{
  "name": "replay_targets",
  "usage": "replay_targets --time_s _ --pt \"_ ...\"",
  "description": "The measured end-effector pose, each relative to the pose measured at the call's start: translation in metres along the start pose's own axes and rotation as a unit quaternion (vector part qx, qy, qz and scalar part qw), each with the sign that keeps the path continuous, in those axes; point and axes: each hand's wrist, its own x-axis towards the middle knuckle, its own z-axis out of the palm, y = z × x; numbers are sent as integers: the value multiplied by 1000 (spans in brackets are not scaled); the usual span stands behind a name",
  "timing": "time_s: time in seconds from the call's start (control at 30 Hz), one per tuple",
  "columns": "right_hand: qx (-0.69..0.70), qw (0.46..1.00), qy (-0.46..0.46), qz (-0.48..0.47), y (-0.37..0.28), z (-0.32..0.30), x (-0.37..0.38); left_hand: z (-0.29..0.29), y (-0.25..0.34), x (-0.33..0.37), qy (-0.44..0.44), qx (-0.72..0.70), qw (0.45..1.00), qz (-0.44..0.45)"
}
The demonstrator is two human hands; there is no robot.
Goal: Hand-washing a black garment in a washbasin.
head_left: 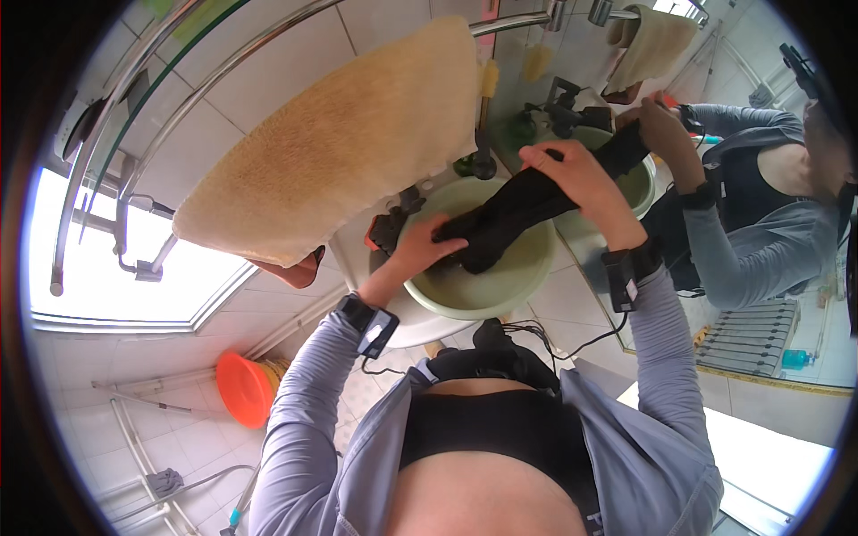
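Observation:
A long, dark piece of black cloth [514, 210] stretches between my two hands over a pale green basin [483, 308]. I cannot tell which garment it is. My right hand [590, 188] is closed round its upper right end, thumb and fingers curled over it. Lower down on the left, my left hand [420, 250] grips the other end, which hangs into the basin at the water. Water in the basin [514, 277] looks cloudy. Part of the left fingers is hidden behind the cloth.
A beige towel [340, 143] hangs from a metal rail above the basin's left. The basin stands on a white sink [429, 335], with dark items behind it. A mirror [760, 330] on the right reflects the scene. An orange basin [243, 389] is at lower left.

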Motion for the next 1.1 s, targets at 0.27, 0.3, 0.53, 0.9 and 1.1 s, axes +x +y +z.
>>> replay_targets --time_s 0.27,0.3,0.53,0.9,1.1 --pt "-308 935 -84 -151 52 -26 -16 -72 56 14 118 -34 992 38" --pt "-398 909 -64 -105 55 -23 -17 -76 57 12 120 -32 992 37" --pt "-221 939 115 -238 69 -30 -4 -104 59 4 -38 192 979 64" --pt "75 961 201 -174 -7 -48 4 -136 126 19 0 58 992 -116" --pt "249 924 196 -216 -59 -60 2 -136 162 20 28 -275 961 -11"
